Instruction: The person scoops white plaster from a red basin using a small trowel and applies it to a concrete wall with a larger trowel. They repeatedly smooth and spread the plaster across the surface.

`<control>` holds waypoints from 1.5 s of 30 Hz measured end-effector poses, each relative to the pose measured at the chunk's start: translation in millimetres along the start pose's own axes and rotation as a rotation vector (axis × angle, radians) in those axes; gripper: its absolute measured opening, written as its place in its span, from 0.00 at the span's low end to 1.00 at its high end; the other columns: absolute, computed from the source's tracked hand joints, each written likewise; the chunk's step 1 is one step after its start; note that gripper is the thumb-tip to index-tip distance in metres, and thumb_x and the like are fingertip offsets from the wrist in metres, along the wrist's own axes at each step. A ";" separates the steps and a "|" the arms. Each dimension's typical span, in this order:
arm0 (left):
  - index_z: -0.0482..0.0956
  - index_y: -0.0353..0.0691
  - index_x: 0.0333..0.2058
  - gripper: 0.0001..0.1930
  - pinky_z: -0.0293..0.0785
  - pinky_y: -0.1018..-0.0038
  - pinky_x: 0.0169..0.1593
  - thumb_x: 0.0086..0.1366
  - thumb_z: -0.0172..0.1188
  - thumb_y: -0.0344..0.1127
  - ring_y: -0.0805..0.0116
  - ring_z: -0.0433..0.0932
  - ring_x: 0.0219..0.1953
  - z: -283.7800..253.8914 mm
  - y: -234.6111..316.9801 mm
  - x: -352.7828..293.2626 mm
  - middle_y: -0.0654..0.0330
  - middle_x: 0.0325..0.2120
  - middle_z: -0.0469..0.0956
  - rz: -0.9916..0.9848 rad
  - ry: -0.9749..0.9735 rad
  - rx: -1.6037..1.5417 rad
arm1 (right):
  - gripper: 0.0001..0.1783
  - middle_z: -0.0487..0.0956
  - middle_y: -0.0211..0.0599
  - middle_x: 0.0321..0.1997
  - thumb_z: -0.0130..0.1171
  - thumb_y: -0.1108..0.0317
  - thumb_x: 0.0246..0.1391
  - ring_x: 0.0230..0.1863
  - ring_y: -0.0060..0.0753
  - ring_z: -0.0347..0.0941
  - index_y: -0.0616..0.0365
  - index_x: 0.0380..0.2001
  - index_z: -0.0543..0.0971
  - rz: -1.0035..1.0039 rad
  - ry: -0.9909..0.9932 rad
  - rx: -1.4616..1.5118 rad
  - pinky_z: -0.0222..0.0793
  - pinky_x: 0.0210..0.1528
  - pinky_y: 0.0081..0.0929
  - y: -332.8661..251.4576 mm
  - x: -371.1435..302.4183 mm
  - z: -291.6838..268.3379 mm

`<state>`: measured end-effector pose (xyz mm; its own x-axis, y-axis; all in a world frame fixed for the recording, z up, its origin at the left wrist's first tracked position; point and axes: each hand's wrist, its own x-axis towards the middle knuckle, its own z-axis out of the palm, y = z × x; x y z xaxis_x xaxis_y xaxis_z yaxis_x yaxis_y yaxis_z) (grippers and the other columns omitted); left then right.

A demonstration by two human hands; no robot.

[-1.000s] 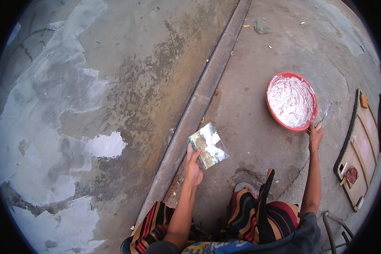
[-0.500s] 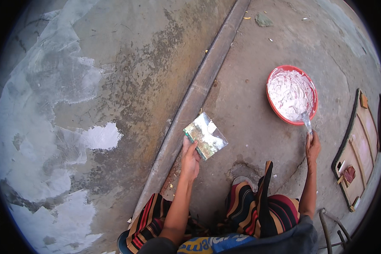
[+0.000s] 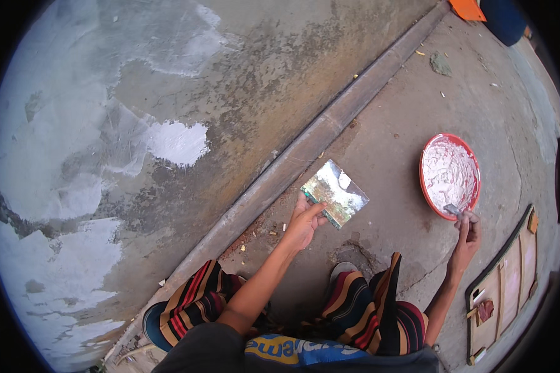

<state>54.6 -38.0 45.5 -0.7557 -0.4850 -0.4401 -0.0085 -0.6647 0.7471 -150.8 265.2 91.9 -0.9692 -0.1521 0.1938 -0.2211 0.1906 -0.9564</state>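
The step in hand appears to be taking up paste: the person's right hand (image 3: pixel 468 239), its fingers closed on a small putty knife (image 3: pixel 452 210), is at the near rim of a red bowl (image 3: pixel 422 177) that stands on the concrete ground (image 3: pixel 379 155) to the person's right. The bowl is coated inside with pale pinkish-white paste (image 3: pixel 447 171). The knife's blade reaches in past the rim; whether its edge is sunk in the paste or only lies over it cannot be told, and the hand hides most of the handle. The left hand (image 3: pixel 303 225) grips a shiny, flat rectangular plate (image 3: pixel 339 194) by its green-edged near side, thumb on top and the other fingers mostly hidden beneath. The plate is held out in front of the body, well apart from the bowl, and nearer the stained grey wall (image 3: pixel 261 74), which bears a bright white patch (image 3: pixel 177 143). As a judgement, the next move calls for a firm hold on the handle and a level blade clearing the rim, with the plate kept steady.
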 end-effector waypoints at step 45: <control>0.67 0.32 0.54 0.19 0.72 0.66 0.54 0.65 0.54 0.27 0.66 0.76 0.50 75.9 121.0 -13.0 0.56 0.50 0.74 0.131 -0.337 -0.347 | 0.08 0.68 0.48 0.35 0.51 0.70 0.59 0.36 0.54 0.71 0.64 0.37 0.68 -0.707 -2.346 0.083 0.65 0.36 0.42 -416.8 -103.5 246.0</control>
<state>13.7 -69.0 179.4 -0.9061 -0.4041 -0.1254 0.2754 -0.7883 0.5502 68.4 -37.0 416.7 0.8631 -0.5028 -0.0477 -0.2549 -0.3521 -0.9006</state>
